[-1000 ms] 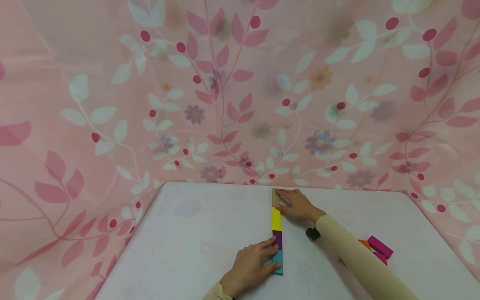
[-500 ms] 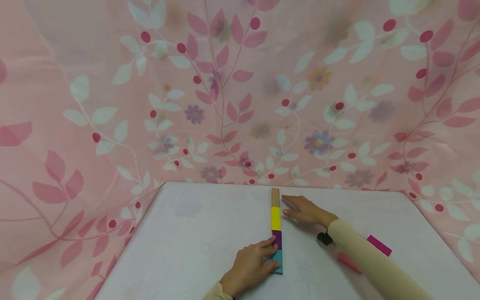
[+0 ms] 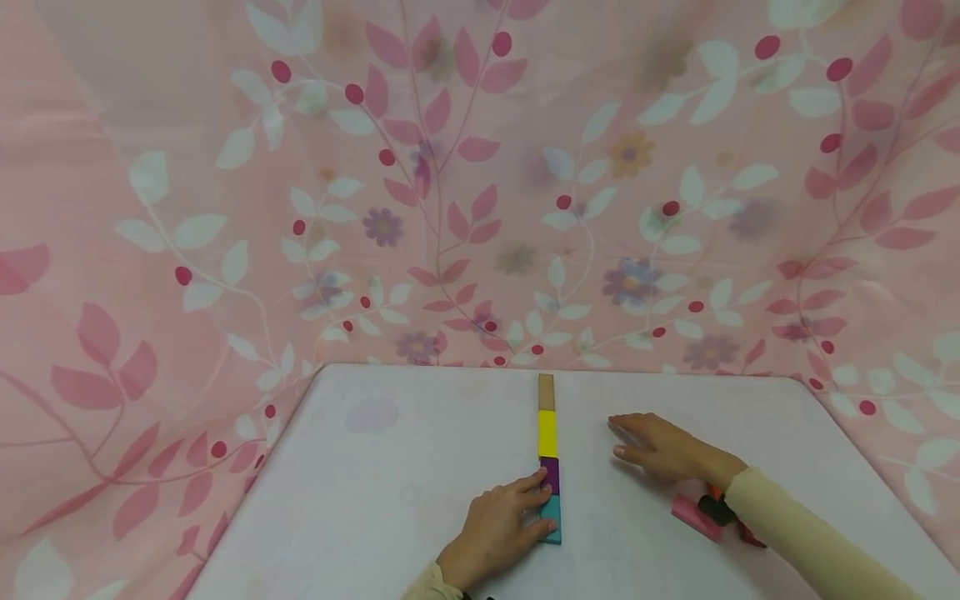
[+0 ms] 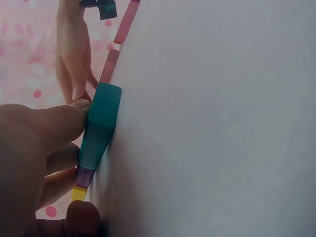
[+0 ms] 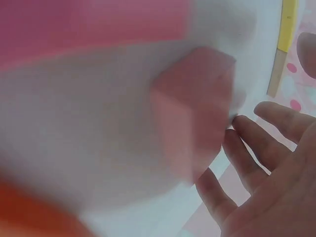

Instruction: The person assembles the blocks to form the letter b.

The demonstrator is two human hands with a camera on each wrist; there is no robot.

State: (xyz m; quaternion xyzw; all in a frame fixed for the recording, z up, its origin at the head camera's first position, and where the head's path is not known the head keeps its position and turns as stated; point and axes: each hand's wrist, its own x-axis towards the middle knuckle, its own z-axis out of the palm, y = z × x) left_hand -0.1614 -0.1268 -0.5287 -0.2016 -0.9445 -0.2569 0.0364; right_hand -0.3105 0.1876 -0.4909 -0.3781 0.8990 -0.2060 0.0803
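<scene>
Four rectangular blocks lie end to end in a line: plain wood (image 3: pixel 546 392), yellow (image 3: pixel 547 433), purple (image 3: pixel 552 477) and teal (image 3: pixel 554 510). My left hand (image 3: pixel 495 529) rests against the near part of the line, fingertips at the purple block and thumb at the teal one. In the left wrist view the thumb touches the side of the teal block (image 4: pixel 103 108). My right hand (image 3: pixel 667 450) is apart from the line, to its right, with extended fingers and nothing held. The right wrist view shows its fingers (image 5: pixel 256 143) beside a pink block (image 5: pixel 197 108).
Right of the line, loose blocks lie by the right wrist: the pink block (image 3: pixel 693 517), an orange one (image 3: pixel 713 493) and a red one (image 3: pixel 752 537), partly covered by the arm. A floral cloth (image 3: pixel 450 208) hangs behind the white table (image 3: pixel 375 467).
My right hand has let go of the wooden block at the far end and moved right and nearer, towards the loose blocks. The left hand has stayed on the line.
</scene>
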